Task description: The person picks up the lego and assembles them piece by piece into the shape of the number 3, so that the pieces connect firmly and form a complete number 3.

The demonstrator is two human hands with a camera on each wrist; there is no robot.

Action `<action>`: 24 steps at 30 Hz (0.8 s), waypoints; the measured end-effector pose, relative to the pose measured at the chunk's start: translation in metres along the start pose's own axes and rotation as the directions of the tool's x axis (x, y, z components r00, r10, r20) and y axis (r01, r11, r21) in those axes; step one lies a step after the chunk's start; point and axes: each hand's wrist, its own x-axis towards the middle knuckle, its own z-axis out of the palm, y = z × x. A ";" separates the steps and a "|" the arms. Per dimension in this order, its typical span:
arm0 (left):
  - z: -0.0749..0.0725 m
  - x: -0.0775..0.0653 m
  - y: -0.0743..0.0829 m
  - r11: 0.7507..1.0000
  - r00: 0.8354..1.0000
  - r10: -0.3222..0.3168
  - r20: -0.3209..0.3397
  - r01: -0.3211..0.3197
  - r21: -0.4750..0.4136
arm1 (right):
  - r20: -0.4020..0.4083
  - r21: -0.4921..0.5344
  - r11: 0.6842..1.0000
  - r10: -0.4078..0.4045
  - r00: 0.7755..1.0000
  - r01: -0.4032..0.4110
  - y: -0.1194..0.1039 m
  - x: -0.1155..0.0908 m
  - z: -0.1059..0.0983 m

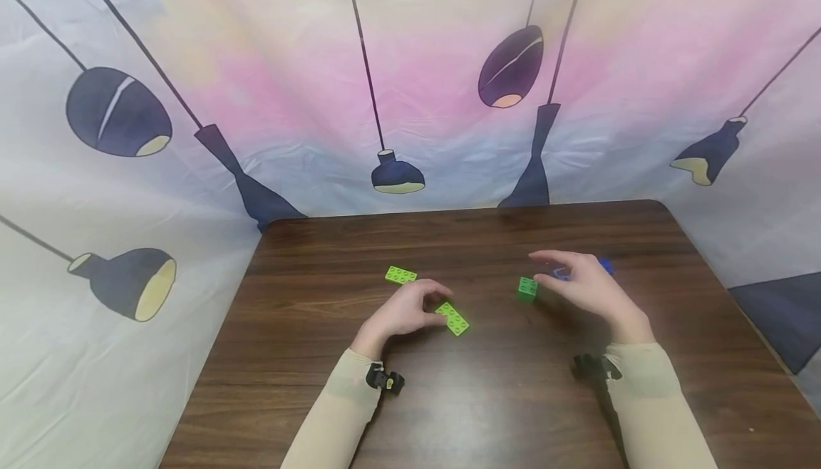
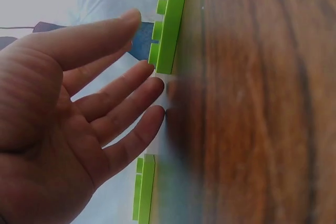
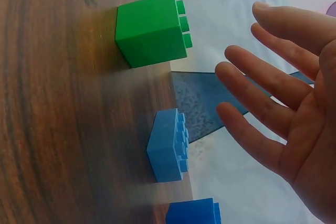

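lamp-printed cloth (image 1: pixel 282 91) around a wooden table (image 1: pixel 494 405) marks a curtained-off space.

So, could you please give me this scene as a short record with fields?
Left hand: gripping nothing, beside nearer lime brick
Right hand: gripping nothing, thumb near green block
Beyond left hand: farther lime brick
Behind right hand in head view: light blue brick, dark blue brick
Surface: dark brown table
Backdrop: cloth with printed lamps
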 end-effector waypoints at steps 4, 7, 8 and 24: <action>0.001 -0.001 0.001 1.000 1.000 -0.020 0.008 0.020 0.014 | 0.010 0.005 1.000 0.001 1.000 -0.001 0.000 0.000 0.001; 0.002 -0.001 0.001 0.999 0.999 -0.029 0.018 0.028 0.035 | 0.015 0.017 1.000 0.002 1.000 -0.002 0.001 -0.001 0.001; 0.003 -0.001 0.001 0.999 0.999 -0.029 0.021 0.028 0.042 | 0.017 0.021 1.000 0.001 1.000 -0.002 0.001 -0.001 0.001; 0.005 0.000 0.000 0.997 0.999 -0.039 0.022 0.038 0.071 | 0.036 0.023 1.000 0.012 0.999 -0.013 -0.001 -0.002 0.000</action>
